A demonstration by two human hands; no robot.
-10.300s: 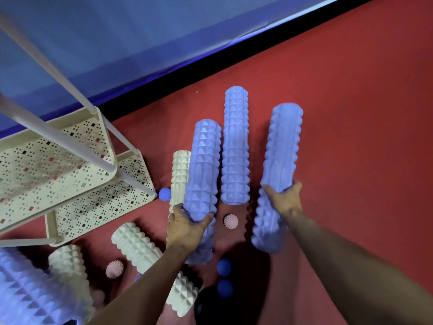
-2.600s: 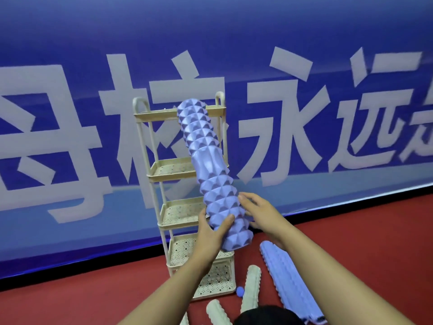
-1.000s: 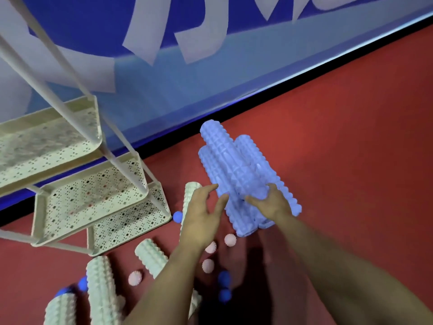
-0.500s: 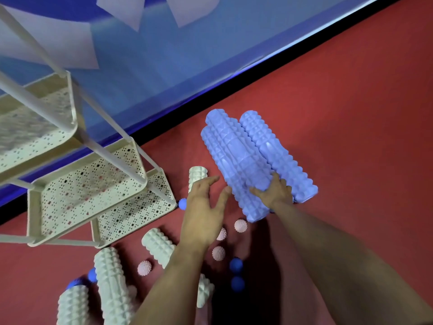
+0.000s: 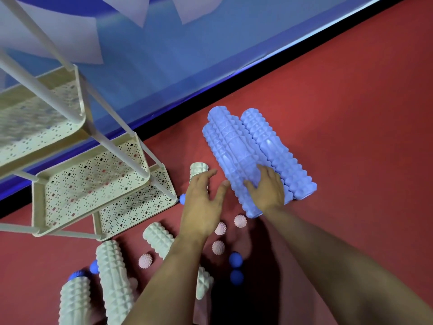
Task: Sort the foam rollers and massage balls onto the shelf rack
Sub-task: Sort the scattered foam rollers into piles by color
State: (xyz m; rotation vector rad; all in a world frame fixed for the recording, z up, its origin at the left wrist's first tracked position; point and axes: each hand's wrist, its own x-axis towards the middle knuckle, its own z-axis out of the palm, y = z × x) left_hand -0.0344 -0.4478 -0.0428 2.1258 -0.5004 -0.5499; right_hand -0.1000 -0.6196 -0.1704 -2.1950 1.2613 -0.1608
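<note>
From the head view, we see three lilac ridged foam rollers bunched on the red floor, long axes running eleven to five o'clock. Our right hand rests spread on their near end; our left hand, open, hovers just at nine o'clock. The cream perforated shelf rack stands farther toward nine.

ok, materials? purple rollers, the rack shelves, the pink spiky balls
Purple rollers: likely moulded foam, matte; soft-edged ridges and bumps, no glare.
Rack shelves: cream, punched with small holes, smooth raised rims; plastic or painted metal, cannot tell which.
Pink spiky balls: probably soft rubber or PVC, matte, covered in fine nubs.
</note>
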